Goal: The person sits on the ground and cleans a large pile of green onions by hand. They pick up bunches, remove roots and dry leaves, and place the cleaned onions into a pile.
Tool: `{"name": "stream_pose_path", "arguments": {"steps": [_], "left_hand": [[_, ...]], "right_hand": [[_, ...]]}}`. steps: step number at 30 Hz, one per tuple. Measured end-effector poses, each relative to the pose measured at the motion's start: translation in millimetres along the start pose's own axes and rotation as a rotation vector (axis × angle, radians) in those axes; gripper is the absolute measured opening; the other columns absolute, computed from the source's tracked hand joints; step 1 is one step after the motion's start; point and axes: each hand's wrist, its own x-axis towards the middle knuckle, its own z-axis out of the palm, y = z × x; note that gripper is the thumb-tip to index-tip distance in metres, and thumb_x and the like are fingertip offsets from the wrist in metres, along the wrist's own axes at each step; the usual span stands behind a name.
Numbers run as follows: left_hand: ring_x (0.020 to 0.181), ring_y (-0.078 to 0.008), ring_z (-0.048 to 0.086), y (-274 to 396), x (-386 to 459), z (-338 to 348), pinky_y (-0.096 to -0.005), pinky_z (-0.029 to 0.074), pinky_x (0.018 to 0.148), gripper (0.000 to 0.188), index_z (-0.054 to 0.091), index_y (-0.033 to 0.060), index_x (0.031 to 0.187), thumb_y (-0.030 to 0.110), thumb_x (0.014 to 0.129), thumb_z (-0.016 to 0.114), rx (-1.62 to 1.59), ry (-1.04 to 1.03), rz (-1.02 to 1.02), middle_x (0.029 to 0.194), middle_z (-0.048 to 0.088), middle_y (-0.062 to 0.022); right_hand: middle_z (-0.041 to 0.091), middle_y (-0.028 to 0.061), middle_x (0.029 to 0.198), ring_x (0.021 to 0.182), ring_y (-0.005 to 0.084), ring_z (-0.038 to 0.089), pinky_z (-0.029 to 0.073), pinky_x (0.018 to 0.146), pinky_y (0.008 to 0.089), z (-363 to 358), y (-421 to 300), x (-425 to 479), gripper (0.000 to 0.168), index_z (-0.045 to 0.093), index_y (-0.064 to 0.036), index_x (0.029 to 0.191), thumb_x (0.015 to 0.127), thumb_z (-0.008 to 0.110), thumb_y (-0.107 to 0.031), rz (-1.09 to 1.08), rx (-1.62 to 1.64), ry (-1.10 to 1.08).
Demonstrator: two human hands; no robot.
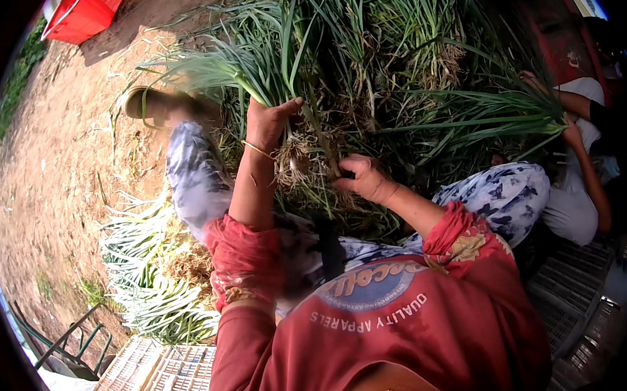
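My left hand [273, 119] grips a bunch of green onions [245, 83], its leaves fanning up and to the left. Below that fist hang the pale bulbs and tangled roots [293, 156] of the bunch. With thumb and forefinger, my right hand [365, 176] pinches the lower end of a brownish onion stalk [320, 132], just right of those roots. A big heap of untrimmed green onions [362, 28], with dry leaves and soil-coloured roots, lies in front of both hands.
Cleaned green onions [155, 272] lie stacked on the ground at my left, beside plastic crates [163, 380]. A red basket [83, 18] stands at the far left. Close on my right, another person's hand [572, 133] holds green onions [504, 119]. Dark crates [571, 292] sit behind.
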Motion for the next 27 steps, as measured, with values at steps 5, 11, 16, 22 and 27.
{"name": "stream_pose_path", "arguments": {"steps": [5,11,16,22,27], "left_hand": [[0.051,-0.0175,0.056,-17,3,6,-0.0279,0.047,0.045,0.026,0.053,-0.0018,0.09,-0.009,0.066,0.06,-0.136,-0.079,-0.143,0.069,0.058,-0.008],[0.055,-0.0147,0.056,-7,-7,16,-0.0255,0.046,0.049,0.019,0.054,-0.0019,0.089,-0.003,0.071,0.058,-0.028,-0.123,-0.053,0.07,0.058,-0.0063],[0.053,-0.0152,0.055,-3,-5,6,-0.0253,0.045,0.048,0.016,0.052,-0.001,0.085,-0.003,0.071,0.058,-0.035,-0.019,0.066,0.069,0.057,-0.0071],[0.052,-0.0145,0.054,1,0,7,-0.0246,0.044,0.049,0.013,0.054,-0.0016,0.082,-0.003,0.07,0.059,-0.011,-0.017,0.086,0.067,0.057,-0.0065],[0.051,-0.0141,0.054,7,8,14,-0.024,0.044,0.048,0.009,0.056,-0.0022,0.08,0.0,0.072,0.059,-0.122,0.013,0.139,0.065,0.057,-0.0063]], "right_hand": [[0.059,0.008,0.077,0.068,0.0161,0.054,0.043,0.063,0.0315,5,-6,16,0.032,0.059,-0.001,0.08,0.074,0.066,-0.032,0.482,0.976,-0.097],[0.061,0.007,0.076,0.07,0.017,0.057,0.044,0.063,0.0317,14,-5,67,0.027,0.059,0.0,0.087,0.081,0.055,-0.026,0.614,1.015,0.252],[0.062,0.017,0.077,0.074,0.0283,0.061,0.046,0.062,0.0383,4,-5,36,0.024,0.062,0.002,0.079,0.076,0.052,-0.02,0.499,-0.07,-0.365],[0.064,0.0133,0.082,0.079,0.029,0.062,0.049,0.068,0.0397,14,3,-47,0.02,0.066,-0.005,0.082,0.072,0.055,-0.018,0.305,-0.607,-0.754],[0.065,0.0117,0.087,0.081,0.0268,0.063,0.049,0.069,0.0392,28,25,-89,0.021,0.067,-0.006,0.085,0.074,0.052,-0.016,0.258,-0.694,-1.083]]}}
